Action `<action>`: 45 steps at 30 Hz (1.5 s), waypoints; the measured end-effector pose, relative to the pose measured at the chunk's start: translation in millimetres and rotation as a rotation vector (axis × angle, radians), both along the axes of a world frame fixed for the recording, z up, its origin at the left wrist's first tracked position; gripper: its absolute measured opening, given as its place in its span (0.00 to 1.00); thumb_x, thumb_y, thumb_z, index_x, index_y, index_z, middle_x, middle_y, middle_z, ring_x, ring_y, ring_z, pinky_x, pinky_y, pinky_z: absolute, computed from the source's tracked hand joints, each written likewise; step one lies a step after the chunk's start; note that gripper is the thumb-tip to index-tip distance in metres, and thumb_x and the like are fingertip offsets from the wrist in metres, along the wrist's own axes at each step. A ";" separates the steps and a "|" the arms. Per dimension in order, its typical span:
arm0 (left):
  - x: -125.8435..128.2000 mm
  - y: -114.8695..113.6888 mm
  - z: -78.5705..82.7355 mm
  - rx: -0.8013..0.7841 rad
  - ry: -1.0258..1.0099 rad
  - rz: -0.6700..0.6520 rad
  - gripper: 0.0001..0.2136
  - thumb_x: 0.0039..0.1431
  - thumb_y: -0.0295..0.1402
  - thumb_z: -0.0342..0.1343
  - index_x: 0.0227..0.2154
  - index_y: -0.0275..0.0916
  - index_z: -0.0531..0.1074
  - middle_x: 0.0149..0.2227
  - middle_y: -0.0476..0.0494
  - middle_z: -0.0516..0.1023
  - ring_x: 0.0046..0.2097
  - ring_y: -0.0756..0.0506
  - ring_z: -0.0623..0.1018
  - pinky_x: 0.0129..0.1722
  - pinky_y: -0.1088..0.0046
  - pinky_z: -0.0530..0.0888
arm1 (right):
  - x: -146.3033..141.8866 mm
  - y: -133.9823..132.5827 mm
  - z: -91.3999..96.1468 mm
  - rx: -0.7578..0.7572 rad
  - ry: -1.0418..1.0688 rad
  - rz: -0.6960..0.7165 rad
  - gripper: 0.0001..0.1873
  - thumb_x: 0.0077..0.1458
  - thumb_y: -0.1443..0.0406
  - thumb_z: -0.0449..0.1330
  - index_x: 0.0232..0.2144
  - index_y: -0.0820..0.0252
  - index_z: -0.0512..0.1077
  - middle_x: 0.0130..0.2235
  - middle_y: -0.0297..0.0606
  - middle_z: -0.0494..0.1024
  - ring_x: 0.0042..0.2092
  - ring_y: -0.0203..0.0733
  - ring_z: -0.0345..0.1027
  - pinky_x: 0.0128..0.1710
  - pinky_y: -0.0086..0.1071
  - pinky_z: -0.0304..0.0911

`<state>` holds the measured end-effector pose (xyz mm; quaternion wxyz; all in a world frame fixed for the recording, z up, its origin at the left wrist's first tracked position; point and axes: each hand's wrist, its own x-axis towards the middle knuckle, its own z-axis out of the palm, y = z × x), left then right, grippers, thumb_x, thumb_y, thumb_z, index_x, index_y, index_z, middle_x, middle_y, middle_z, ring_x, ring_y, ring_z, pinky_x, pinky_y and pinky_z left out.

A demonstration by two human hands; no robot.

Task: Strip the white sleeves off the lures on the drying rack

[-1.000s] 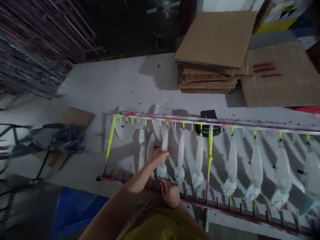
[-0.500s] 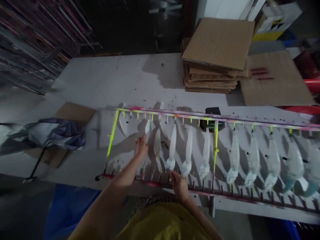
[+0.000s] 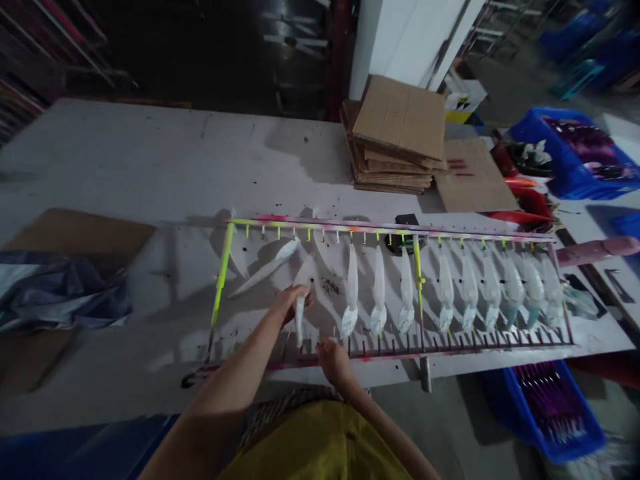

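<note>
My left hand (image 3: pixel 296 303) is closed around a pale, narrow blade-shaped piece (image 3: pixel 299 323) inside the left part of a metal rack (image 3: pixel 420 293). Just right of it, my right hand (image 3: pixel 334 363) is at the rack's lower bar, fingers pinched together; what they hold, if anything, cannot be made out. Another pale piece (image 3: pixel 267 268) slants below the upper bar's short hooks. Right of my hands, a similar piece (image 3: pixel 351 287) spans from a hook to a lower peg, and several more stand in a row beyond it.
The rack lies on a pale table (image 3: pixel 200 160). Stacked cardboard (image 3: pixel 400 120) sits behind it. Crumpled grey fabric (image 3: pixel 65 293) lies at left. A blue crate (image 3: pixel 550 413) of purple pieces stands below the table's right side; another blue crate (image 3: pixel 575 153) is at back right.
The view has turned to the right. My left hand has come down from near the upper bar, and my right hand has shifted left along the lower bar. A pale piece now slants at upper left.
</note>
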<state>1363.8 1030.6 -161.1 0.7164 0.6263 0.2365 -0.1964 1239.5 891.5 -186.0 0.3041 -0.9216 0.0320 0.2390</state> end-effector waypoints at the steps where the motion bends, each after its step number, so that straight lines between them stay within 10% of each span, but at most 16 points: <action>1: -5.7 12.0 9.3 -0.071 0.008 0.001 0.08 0.43 0.32 0.59 0.28 0.36 0.69 0.30 0.41 0.76 0.30 0.43 0.77 0.33 0.64 0.75 | 3.4 3.6 1.9 -0.029 0.019 0.010 0.09 0.60 0.68 0.54 0.35 0.60 0.75 0.30 0.40 0.80 0.33 0.38 0.73 0.31 0.26 0.54; 8: -42.7 17.1 22.2 -0.144 -0.392 0.330 0.23 0.40 0.35 0.66 0.42 0.42 0.70 0.32 0.51 0.73 0.32 0.50 0.72 0.34 0.74 0.70 | 2.6 16.1 5.3 -0.143 -0.038 0.035 0.09 0.60 0.62 0.56 0.35 0.56 0.76 0.37 0.40 0.81 0.38 0.41 0.74 0.31 0.27 0.55; 18: -52.6 -5.1 -22.7 -0.041 -0.173 0.199 0.17 0.48 0.41 0.52 0.41 0.42 0.66 0.28 0.49 0.71 0.34 0.45 0.75 0.40 0.63 0.74 | 2.9 18.8 -0.1 -0.212 0.003 -0.022 0.15 0.64 0.67 0.48 0.34 0.59 0.75 0.34 0.42 0.81 0.35 0.42 0.74 0.31 0.29 0.58; 38: -56.7 -24.4 -25.1 -0.027 -0.093 0.226 0.16 0.42 0.36 0.58 0.36 0.42 0.64 0.33 0.49 0.73 0.37 0.46 0.75 0.41 0.68 0.72 | 28.4 20.8 -1.0 -0.262 0.165 0.193 0.14 0.58 0.75 0.50 0.41 0.69 0.74 0.37 0.54 0.80 0.40 0.51 0.76 0.35 0.34 0.66; 45: -49.8 -31.8 -8.9 0.005 -0.085 0.139 0.15 0.39 0.40 0.59 0.31 0.42 0.63 0.27 0.51 0.70 0.34 0.46 0.73 0.35 0.70 0.69 | 50.6 2.6 -9.5 -0.090 0.161 0.387 0.10 0.54 0.72 0.58 0.26 0.60 0.78 0.29 0.38 0.81 0.33 0.39 0.74 0.33 0.26 0.63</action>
